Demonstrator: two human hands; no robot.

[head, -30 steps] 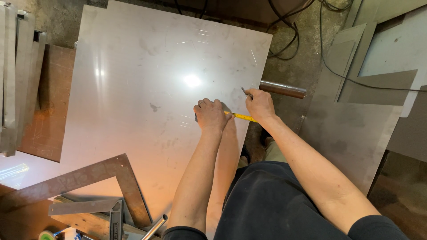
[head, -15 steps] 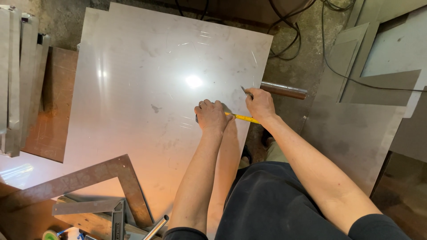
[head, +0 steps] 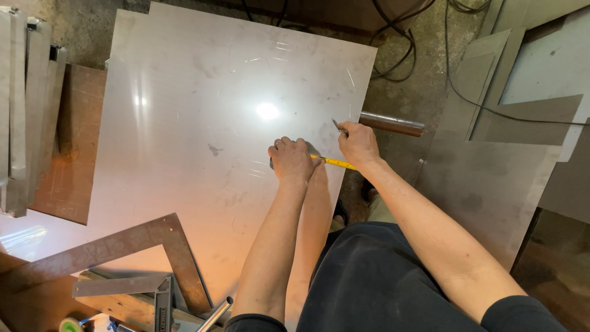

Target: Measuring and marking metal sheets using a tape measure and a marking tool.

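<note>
While the big shiny metal sheet [head: 203, 141] lies flat, both hands rest on its right part. The left hand [head: 292, 161] is curled shut over the case of a yellow tape measure [head: 332, 162], and the case is hidden under the fingers. The yellow tape runs from that hand toward 3 o'clock and goes under the right hand [head: 357, 144]. The right hand sits at the sheet's right edge, with its fingers pinched around a thin metal marking tool [head: 337, 126] that points toward 11 o'clock.

No box or bowl can be seen clearly. At 7 o'clock a small roll of tape [head: 70, 324] peeks in at the bottom edge.

The sheet has lots of open room toward 9 and 12 o'clock. Just past its right edge, at 2 o'clock from the right hand, lies a brown pipe [head: 393, 125]. More grey sheets [head: 491, 178] lie at 3 o'clock, and black cables [head: 399, 55] curl on the floor at 1 o'clock. A rusty metal square [head: 123, 246] lies over the sheet's corner at 7 o'clock. Metal bars [head: 24, 110] are stacked at 9 o'clock.
</note>
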